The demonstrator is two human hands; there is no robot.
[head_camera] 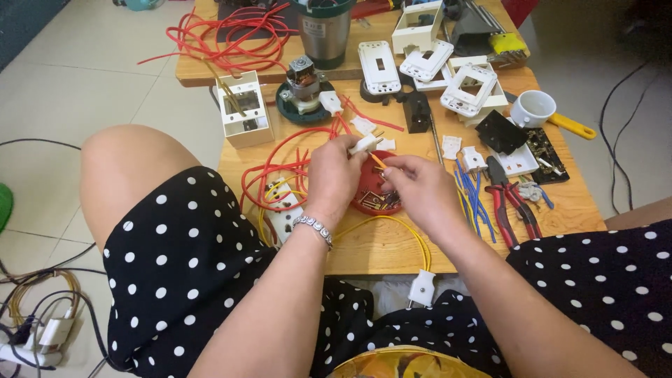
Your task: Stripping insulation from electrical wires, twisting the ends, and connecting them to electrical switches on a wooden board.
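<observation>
Two hands | left hand (334, 176) grips one white plug (365, 145) | right hand (420, 183) pinches one yellow wire (379, 162)

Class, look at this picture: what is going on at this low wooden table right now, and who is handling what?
A seated person works over a low wooden table strewn with electrical parts. The left hand holds a small white plug part, while the right hand pinches the end of a yellow wire against it, above a red dish of small metal pieces. Red-handled pliers, blue wires, red wire loops and white switch plates lie around.
</observation>
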